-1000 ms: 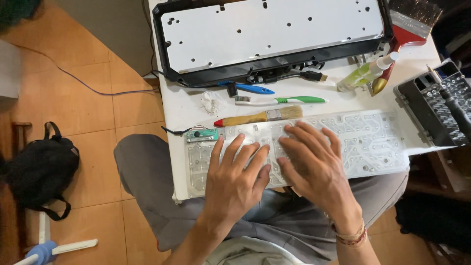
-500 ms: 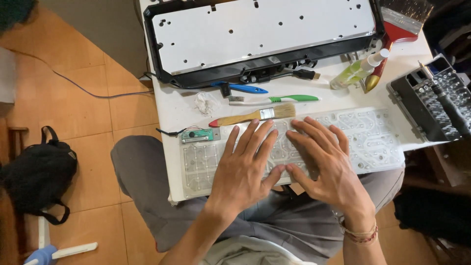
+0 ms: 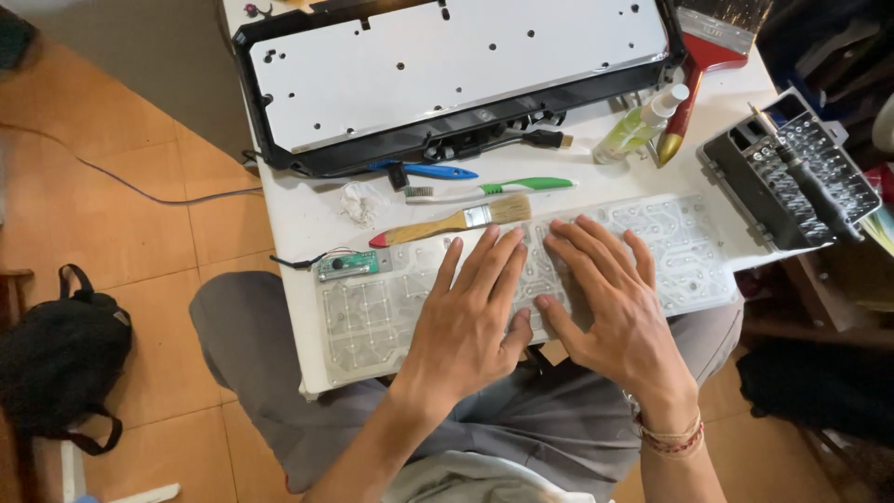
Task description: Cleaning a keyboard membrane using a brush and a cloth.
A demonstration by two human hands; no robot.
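My left hand [image 3: 463, 321] and right hand [image 3: 610, 307] hide the middle of the clear membrane sheet [image 3: 372, 312] (traces there unreadable); the big red-handled brush [image 3: 694, 70] is cut off at the top edge.

Translucent keyboard membrane sheet [image 3: 382, 312], printed circuit traces, flat along table's near edge, small green board at left end

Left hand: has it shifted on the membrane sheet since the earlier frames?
Yes. The left hand has slid rightward and slightly up across the clear membrane sheet, away from the small green circuit board, its fingertips now closer to the wooden brush.
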